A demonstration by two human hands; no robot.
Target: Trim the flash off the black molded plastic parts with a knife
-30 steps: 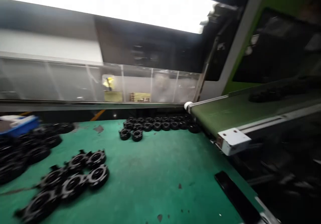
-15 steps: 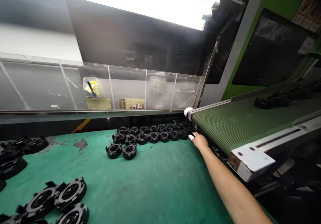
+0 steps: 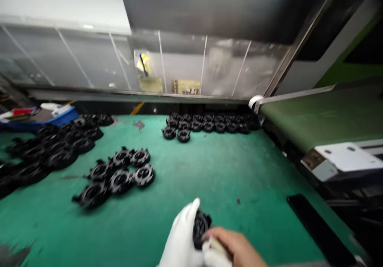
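My left hand [image 3: 181, 233], in a white glove, holds a round black plastic part [image 3: 200, 229] with a ring-shaped rim at the bottom middle of the view. From the right, my right hand [image 3: 236, 247], bare with pale coverings on some fingers, closes on the same part's lower edge. Motion blur hides the exact finger contact. Ahead on the green mat [image 3: 215, 167], similar black parts [image 3: 183, 135] stand in rows at the back. A loose group of matching parts [image 3: 121, 180] lies to the left.
A green conveyor belt [image 3: 302, 115] with a white end bracket [image 3: 350, 155] borders the right side. A dark flat object [image 3: 321, 229] lies at the mat's right edge. Many more black parts [image 3: 61, 155] and a blue tray [image 3: 64, 116] are at far left; clear bins [image 3: 182, 65] run behind.
My right hand has come back from the right end of the rear rows to the front. My gloved left hand is now in view with a black part. The view has swung down and left.
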